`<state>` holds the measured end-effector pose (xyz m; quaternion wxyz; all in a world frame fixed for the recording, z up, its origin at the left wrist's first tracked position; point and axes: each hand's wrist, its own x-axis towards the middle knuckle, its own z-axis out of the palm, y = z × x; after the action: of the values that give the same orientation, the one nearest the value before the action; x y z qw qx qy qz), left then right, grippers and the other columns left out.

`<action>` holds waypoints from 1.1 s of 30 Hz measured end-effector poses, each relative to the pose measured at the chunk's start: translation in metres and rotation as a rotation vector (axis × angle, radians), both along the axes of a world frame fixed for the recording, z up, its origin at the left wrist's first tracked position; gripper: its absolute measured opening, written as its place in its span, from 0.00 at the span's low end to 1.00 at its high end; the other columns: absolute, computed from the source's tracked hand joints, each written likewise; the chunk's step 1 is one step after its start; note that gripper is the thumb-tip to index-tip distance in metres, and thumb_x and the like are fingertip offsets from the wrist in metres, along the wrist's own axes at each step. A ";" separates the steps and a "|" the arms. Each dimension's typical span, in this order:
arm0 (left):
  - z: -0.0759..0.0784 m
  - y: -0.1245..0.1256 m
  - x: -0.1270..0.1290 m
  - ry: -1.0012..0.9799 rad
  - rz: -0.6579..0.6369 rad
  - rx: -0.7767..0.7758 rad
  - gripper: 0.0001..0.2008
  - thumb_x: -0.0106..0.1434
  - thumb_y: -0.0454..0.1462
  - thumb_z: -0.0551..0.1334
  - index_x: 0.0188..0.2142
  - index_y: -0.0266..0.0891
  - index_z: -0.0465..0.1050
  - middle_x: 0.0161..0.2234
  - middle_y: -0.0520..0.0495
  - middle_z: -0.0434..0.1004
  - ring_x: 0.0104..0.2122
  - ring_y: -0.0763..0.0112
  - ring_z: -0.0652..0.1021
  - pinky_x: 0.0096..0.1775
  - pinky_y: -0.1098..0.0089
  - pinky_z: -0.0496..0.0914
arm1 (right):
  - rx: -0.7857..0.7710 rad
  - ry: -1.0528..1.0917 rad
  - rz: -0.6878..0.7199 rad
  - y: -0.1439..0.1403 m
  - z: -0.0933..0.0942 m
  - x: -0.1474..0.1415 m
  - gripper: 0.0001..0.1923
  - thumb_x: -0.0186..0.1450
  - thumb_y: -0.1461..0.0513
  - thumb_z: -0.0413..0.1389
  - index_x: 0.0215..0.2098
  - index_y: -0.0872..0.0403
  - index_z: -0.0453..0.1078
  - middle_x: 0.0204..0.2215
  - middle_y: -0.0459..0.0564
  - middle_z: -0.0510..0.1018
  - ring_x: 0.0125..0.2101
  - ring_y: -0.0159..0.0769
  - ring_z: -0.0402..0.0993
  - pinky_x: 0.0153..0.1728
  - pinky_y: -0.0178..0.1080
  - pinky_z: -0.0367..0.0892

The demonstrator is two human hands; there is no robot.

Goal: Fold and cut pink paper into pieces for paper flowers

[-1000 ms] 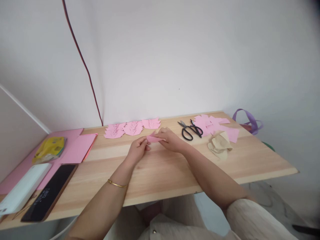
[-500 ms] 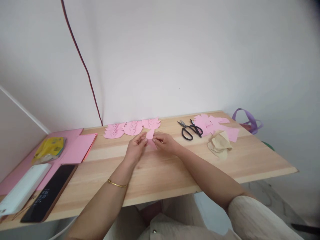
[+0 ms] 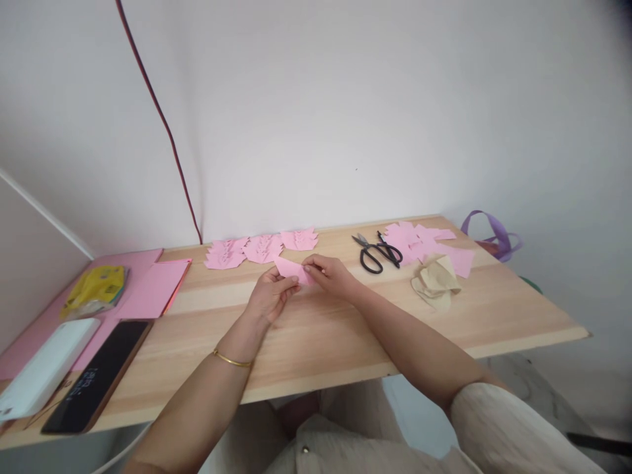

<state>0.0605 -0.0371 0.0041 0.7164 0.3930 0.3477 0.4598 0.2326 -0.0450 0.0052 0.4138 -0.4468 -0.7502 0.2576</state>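
Between my hands is a small piece of pink paper [image 3: 292, 268], held just above the wooden table and partly covered by my fingers. My left hand [image 3: 271, 293] pinches its left and lower side, thumb on top. On the right edge, my right hand [image 3: 328, 275] grips the paper between thumb and fingers. Behind it, three pink paper cutouts with jagged edges [image 3: 263, 249] lie in a row near the wall. Black-handled scissors [image 3: 371, 253] rest to the right of my right hand, with a dark pen-like item partly under their handles.
Pink paper scraps [image 3: 407, 242] and a crumpled beige paper [image 3: 436, 282] lie at the right. On the left are pink sheets [image 3: 153, 288], a yellow packet [image 3: 97, 288], a white box-like device [image 3: 47, 362] and a phone [image 3: 99, 376]. A purple strap [image 3: 494, 234] hangs beyond the right edge.
The pink paper has been turned from upright to a slanted position between my hands. My left hand has shifted slightly down, with its thumb now across the paper.
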 end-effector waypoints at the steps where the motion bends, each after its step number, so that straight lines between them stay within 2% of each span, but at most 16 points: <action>1: -0.001 0.000 0.001 0.011 0.037 0.012 0.16 0.42 0.30 0.70 0.33 0.35 0.73 0.30 0.49 0.77 0.28 0.75 0.75 0.32 0.73 0.70 | 0.019 0.002 -0.013 0.000 0.000 -0.001 0.10 0.65 0.59 0.47 0.37 0.54 0.68 0.28 0.47 0.74 0.28 0.31 0.67 0.32 0.34 0.60; 4: -0.003 0.001 0.004 0.032 0.167 0.048 0.15 0.41 0.31 0.70 0.31 0.34 0.73 0.28 0.50 0.77 0.28 0.75 0.74 0.31 0.74 0.69 | 0.168 -0.005 -0.114 0.000 0.001 -0.002 0.09 0.64 0.59 0.49 0.38 0.55 0.67 0.32 0.51 0.73 0.34 0.35 0.68 0.37 0.37 0.61; 7: -0.004 0.003 0.005 0.005 0.220 0.025 0.15 0.40 0.31 0.71 0.30 0.34 0.73 0.29 0.50 0.77 0.27 0.75 0.74 0.30 0.74 0.69 | 0.310 -0.080 -0.210 -0.003 0.005 -0.004 0.08 0.64 0.59 0.51 0.33 0.55 0.69 0.33 0.53 0.73 0.39 0.38 0.67 0.41 0.40 0.59; 10: -0.003 0.002 0.005 -0.033 0.196 -0.025 0.15 0.41 0.32 0.71 0.30 0.34 0.74 0.29 0.49 0.77 0.28 0.74 0.75 0.32 0.72 0.70 | 0.306 -0.182 -0.235 -0.007 0.006 -0.006 0.09 0.63 0.57 0.53 0.32 0.53 0.71 0.31 0.51 0.74 0.37 0.38 0.67 0.42 0.42 0.55; 13: -0.002 -0.001 0.004 -0.052 0.124 -0.036 0.14 0.42 0.32 0.71 0.31 0.33 0.74 0.30 0.47 0.78 0.31 0.72 0.76 0.36 0.69 0.71 | 0.271 -0.214 -0.263 -0.008 0.003 -0.008 0.10 0.61 0.54 0.56 0.36 0.51 0.73 0.33 0.50 0.75 0.39 0.38 0.67 0.44 0.44 0.53; 15: -0.002 -0.003 0.005 -0.041 0.086 -0.017 0.14 0.43 0.33 0.71 0.32 0.33 0.75 0.31 0.45 0.79 0.32 0.69 0.77 0.38 0.67 0.71 | 0.236 -0.174 -0.244 -0.006 0.000 -0.009 0.10 0.60 0.55 0.58 0.37 0.51 0.73 0.34 0.49 0.76 0.39 0.37 0.68 0.43 0.42 0.54; 20: -0.003 -0.005 0.006 -0.011 0.053 0.049 0.14 0.46 0.34 0.70 0.33 0.32 0.75 0.36 0.41 0.79 0.38 0.64 0.77 0.41 0.65 0.71 | 0.223 -0.064 -0.150 -0.001 -0.004 -0.010 0.04 0.59 0.60 0.58 0.32 0.53 0.71 0.31 0.48 0.76 0.35 0.34 0.69 0.39 0.38 0.58; 29: 0.004 -0.005 0.005 -0.195 0.021 0.030 0.08 0.52 0.34 0.67 0.33 0.33 0.76 0.36 0.43 0.79 0.38 0.66 0.77 0.47 0.61 0.70 | 0.361 -0.182 -0.171 -0.006 0.001 -0.009 0.03 0.61 0.64 0.55 0.29 0.53 0.70 0.33 0.49 0.76 0.38 0.36 0.67 0.42 0.40 0.54; 33: 0.002 -0.002 0.003 -0.171 0.092 0.020 0.10 0.48 0.31 0.68 0.33 0.33 0.75 0.34 0.45 0.78 0.37 0.69 0.77 0.44 0.66 0.71 | 0.418 -0.196 -0.142 -0.004 -0.001 -0.008 0.04 0.60 0.65 0.55 0.30 0.52 0.72 0.33 0.49 0.74 0.37 0.35 0.67 0.40 0.39 0.56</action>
<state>0.0638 -0.0392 0.0057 0.7175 0.3430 0.2985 0.5276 0.2246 -0.0493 0.0042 0.4394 -0.4261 -0.7905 0.0225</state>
